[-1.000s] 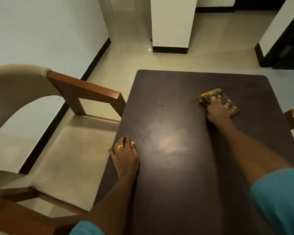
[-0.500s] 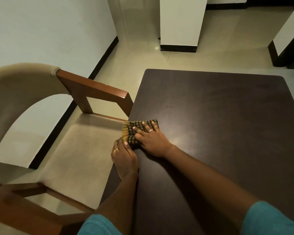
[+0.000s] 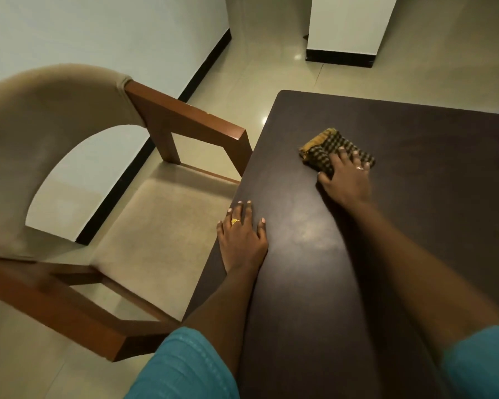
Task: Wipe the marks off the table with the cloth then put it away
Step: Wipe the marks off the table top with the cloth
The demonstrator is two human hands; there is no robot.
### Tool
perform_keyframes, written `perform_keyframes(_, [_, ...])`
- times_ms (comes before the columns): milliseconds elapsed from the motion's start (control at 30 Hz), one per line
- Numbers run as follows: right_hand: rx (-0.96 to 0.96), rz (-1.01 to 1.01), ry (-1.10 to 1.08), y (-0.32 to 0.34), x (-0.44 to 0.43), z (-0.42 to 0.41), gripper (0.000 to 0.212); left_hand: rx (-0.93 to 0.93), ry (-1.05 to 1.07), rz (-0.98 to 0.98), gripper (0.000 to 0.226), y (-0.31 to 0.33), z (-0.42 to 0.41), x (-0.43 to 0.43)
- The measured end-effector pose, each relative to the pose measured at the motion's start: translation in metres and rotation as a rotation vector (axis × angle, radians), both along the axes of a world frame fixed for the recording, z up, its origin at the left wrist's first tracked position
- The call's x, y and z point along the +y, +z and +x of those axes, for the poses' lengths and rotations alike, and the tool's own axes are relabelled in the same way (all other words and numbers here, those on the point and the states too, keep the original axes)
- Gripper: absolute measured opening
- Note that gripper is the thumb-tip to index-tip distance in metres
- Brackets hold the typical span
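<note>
Armchair (image 3: 185, 119) with a beige padded back and seat and reddish-brown wooden arms stands along the left side of a dark brown table (image 3: 357, 283). The end of its farther armrest is just beside the table's edge; whether the two touch cannot be told. Cream floor tiles (image 3: 257, 67) run beyond both. A pale wall (image 3: 98, 30) with a black skirting lies to the left, and a white pillar (image 3: 346, 24) with a black base stands behind the table.

A folded cloth (image 3: 320, 145), checked in black and yellow with a mustard edge at its far-left end, lies flat on the left part of the tabletop, a little in from the edge. The right hand (image 3: 346, 182) covers its near half, leaving only the far portion in view. Both forearms cross the near part of the table, and teal sleeves (image 3: 185, 367) fill the bottom of the picture.

The right hand rests palm down on the cloth, arm stretched forward. Its fingers are straight and lightly spread, pressing the fabric to the wood, and the thumb lies at the cloth's near-left corner. One finger carries a ring (image 3: 359, 168).

The left hand (image 3: 242, 240) lies flat at the table's left edge, well apart from the cloth. Its fingers are extended and slightly fanned, the outermost reaching past the edge. It wears a gold ring (image 3: 235, 222).

A dull pale patch (image 3: 308, 234) between the two arms may be a smear or only reflected light.
</note>
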State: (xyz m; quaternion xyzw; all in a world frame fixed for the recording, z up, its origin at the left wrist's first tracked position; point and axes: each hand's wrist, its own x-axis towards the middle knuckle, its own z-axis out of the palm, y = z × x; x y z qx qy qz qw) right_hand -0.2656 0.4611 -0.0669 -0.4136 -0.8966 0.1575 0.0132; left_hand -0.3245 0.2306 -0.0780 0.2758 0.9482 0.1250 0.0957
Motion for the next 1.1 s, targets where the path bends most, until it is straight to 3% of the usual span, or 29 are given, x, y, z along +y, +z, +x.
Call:
perform_keyframes(233, [-0.015,0.05,0.281,-0.007,-0.054,-0.005,0.056,0.097,0.095,0.004,0.039,0.012,-0.011,0.023])
perform_keyframes(500, [-0.078,0.054,0.356,-0.004,-0.007,-0.064,0.052,0.016,-0.025,0.154,0.043,0.009,-0.013,0.113])
perform_keyframes(633, [-0.05,0.041,0.273,-0.007,0.03,-0.094,0.05,-0.004,0.064,0.105,0.054,-0.004,-0.014,0.123])
perform_keyframes(800, [-0.025,0.022,0.093,-0.007,0.071,-0.1,0.048,0.033,0.016,0.062,0.057,-0.009,-0.015,0.123])
perform_keyframes(1100, [-0.111,0.103,-0.364,0.003,0.192,0.044,0.046,0.062,0.001,0.051,0.057,-0.01,-0.014,0.126])
